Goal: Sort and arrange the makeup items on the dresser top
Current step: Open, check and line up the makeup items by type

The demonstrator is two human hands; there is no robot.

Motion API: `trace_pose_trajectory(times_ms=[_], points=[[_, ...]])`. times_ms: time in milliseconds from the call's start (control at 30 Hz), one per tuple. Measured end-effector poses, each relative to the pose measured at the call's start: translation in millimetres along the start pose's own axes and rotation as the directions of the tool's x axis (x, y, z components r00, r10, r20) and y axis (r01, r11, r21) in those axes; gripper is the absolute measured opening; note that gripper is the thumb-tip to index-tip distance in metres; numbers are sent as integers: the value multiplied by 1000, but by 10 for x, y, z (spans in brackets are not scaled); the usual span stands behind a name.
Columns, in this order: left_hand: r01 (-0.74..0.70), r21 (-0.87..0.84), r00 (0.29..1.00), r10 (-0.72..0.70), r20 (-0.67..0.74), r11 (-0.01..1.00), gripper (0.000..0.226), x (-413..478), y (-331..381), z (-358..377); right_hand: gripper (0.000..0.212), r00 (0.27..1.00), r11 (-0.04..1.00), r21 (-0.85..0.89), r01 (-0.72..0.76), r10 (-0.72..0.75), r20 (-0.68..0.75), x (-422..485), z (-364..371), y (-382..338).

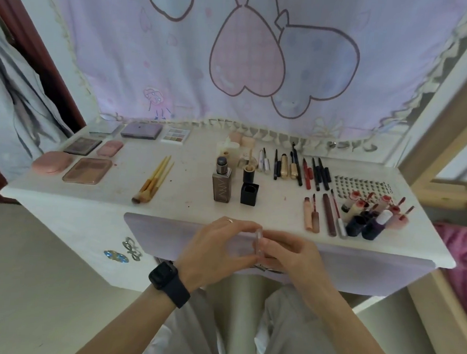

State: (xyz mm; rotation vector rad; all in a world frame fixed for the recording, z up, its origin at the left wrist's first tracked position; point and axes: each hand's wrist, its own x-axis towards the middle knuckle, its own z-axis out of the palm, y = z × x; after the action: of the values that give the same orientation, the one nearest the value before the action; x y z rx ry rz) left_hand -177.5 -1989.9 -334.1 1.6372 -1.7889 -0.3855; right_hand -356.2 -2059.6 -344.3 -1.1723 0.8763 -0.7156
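the hanging cloth (205,67) printed with heart-shaped balloons fills the back of the view, and below it the white dresser top (188,185) already looks largely sorted, so the step in hand seems to be dealing with one last loose piece. the palettes and compacts (88,169) lie in rows at the far left, the brushes (153,182) lie bundled near them, the foundation bottle (221,183) stands mid-top beside a black square cap (249,194), the pencils and mascaras (300,168) lie side by side to the right, and the lip tubes (360,213) cluster at the right end just in front of a lash tray (361,186). the left hand (215,246), with a dark watch (168,281) on the wrist, and the right hand (290,257) meet in front of the dresser's front edge, over the lap; both have fingers curled in, pinching a small clear tube (258,243) that stands about upright between the fingertips. whether it is being capped or only looked over i cannot tell. the next move probably calls for choosing its group, likely the slim tubes at the right, and laying it parallel without knocking the standing ones. the top shows small reddish smears and specks; pink fabric (464,251) lies at the right edge.
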Motion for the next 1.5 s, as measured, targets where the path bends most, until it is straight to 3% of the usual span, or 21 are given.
trace_pose_trajectory(times_ms=[100,267,433,600,767,967,1133,1200,1300,1467,1500], points=[[41,-61,998,-43,-42,997,54,-14,-26,20,31,999,999,7,-33,32,26,19,-32,-25],[46,-95,996,-53,-75,994,54,-46,-70,46,50,997,997,-67,-38,42,59,42,-57,-30],[55,-173,990,-76,-118,983,50,-70,-141,2,48,996,997,25,-79,78,33,101,-20,2],[81,36,996,-80,-35,996,64,-110,-277,-231,33,996,995,-87,-55,61,70,153,229,-52],[100,235,995,-103,4,967,64,-163,-454,-553,24,988,962,-244,125,-97,121,244,646,-136],[198,319,978,-163,-132,927,62,-227,-612,-1064,26,957,915,-321,245,-175,230,448,1221,-348],[361,144,896,-300,-327,921,55,-117,-819,-1468,18,961,889,-378,258,-196,195,714,1614,-337],[436,39,835,-388,-390,899,55,-8,-942,-1626,22,946,791,-519,323,-263,188,820,1700,-252],[512,-57,772,-489,-406,857,56,214,-1154,-1786,43,893,479,-767,426,-356,274,964,1791,-75],[606,-69,719,-583,-379,792,60,648,-1497,-1847,55,831,37,-900,434,-401,385,1205,1838,81],[624,-48,714,-594,-371,780,60,731,-1560,-1842,54,826,0,-912,410,-423,372,1224,1829,83]])
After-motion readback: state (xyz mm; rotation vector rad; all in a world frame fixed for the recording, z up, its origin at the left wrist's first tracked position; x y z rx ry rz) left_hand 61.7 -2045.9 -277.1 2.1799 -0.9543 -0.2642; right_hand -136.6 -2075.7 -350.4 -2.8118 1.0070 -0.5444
